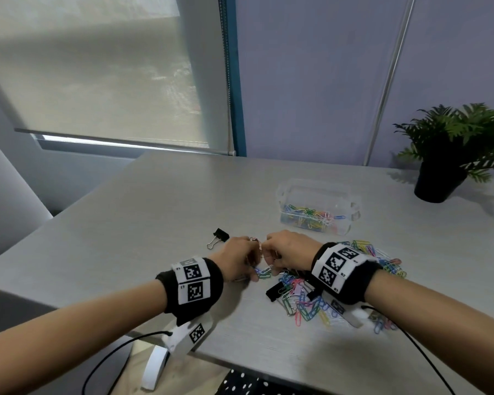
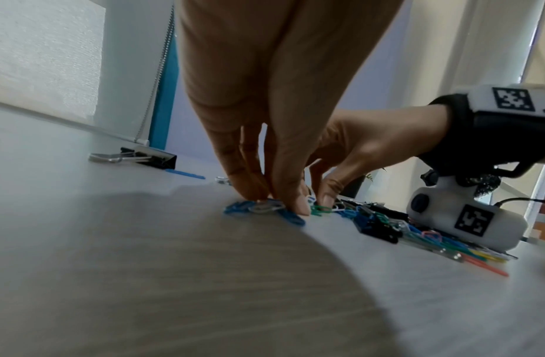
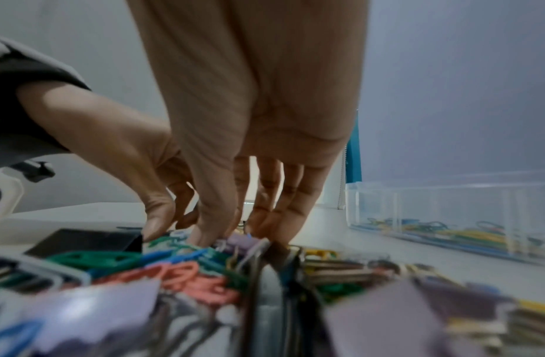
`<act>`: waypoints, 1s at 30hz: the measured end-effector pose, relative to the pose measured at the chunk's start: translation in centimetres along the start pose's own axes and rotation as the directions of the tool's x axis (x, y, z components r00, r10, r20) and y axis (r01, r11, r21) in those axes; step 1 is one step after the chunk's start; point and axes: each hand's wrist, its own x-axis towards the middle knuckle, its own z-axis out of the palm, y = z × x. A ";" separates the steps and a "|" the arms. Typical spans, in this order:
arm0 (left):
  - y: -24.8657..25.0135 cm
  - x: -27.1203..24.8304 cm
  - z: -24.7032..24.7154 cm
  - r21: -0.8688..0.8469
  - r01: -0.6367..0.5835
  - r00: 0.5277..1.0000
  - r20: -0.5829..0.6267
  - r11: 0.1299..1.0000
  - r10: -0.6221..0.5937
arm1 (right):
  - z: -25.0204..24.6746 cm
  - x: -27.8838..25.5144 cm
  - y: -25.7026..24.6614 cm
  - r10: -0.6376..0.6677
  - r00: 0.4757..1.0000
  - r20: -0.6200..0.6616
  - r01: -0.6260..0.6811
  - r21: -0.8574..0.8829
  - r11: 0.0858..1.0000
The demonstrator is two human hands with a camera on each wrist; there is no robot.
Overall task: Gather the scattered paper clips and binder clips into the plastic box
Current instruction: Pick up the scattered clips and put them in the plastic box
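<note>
Head view, item by item, largest first. Tabletop (image 1: 143,212): pale grey, faint wood grain, matte. Plastic box (image 1: 318,192): clear, rectangular, rounded corners, lid off, its floor already lined with coloured paper clips; stands well beyond the hands. Loose pile of paper clips (image 1: 305,300): thin coated wire in blue, green, pink and yellow, tangled with black binder clips under the right wrist. Lone binder clip (image 1: 218,237): black folded steel, silver wire handles, apart at left. Left hand (image 1: 237,259) and right hand (image 1: 287,253): fingertips down, each grip pinching up clips (blue ones under the left). Step in hand, as judged: gathering. Next: lift, carry over the box rim, then release.
</note>
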 end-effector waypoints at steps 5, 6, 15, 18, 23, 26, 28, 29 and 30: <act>-0.3 0.1 0.0 0.034 -0.033 0.999 0.024 0.999 0.033 | -0.2 0.6 0.2 -0.010 1.000 -0.003 0.010 -0.062 0.998; -0.4 0.3 0.0 0.040 -0.031 0.999 0.037 0.999 0.030 | -0.2 0.7 0.2 -0.014 1.000 0.000 0.014 -0.089 0.996; -0.1 0.9 -0.8 0.165 -0.112 0.986 0.144 0.980 0.089 | -0.2 0.9 -0.1 -0.022 0.997 0.074 0.032 -0.137 0.990; -0.2 1.0 -1.2 0.170 -0.132 0.980 0.168 0.976 0.104 | -0.2 0.8 0.3 -0.033 0.997 0.069 0.037 -0.056 0.998; -0.9 1.5 -2.2 0.075 -0.124 0.981 0.161 0.989 0.110 | -0.9 0.2 1.1 -0.037 0.999 0.039 0.033 0.093 0.995; -1.1 2.3 -3.3 -0.149 -0.084 0.984 0.141 0.985 0.105 | -2.0 -0.4 1.9 -0.009 1.000 0.023 0.004 0.224 0.975; -0.9 3.4 -4.4 -0.188 -0.091 0.990 0.091 0.978 0.110 | -3.2 -1.0 2.9 0.021 1.000 -0.019 -0.014 0.331 0.944; -0.6 4.2 -4.9 -0.217 -0.097 0.991 0.066 0.971 0.113 | -3.9 -1.3 3.5 0.043 0.998 -0.054 -0.019 0.382 0.924; -0.3 5.1 -5.5 -0.258 -0.102 0.992 0.045 0.961 0.117 | -4.6 -1.5 4.3 0.076 0.992 -0.101 -0.026 0.426 0.905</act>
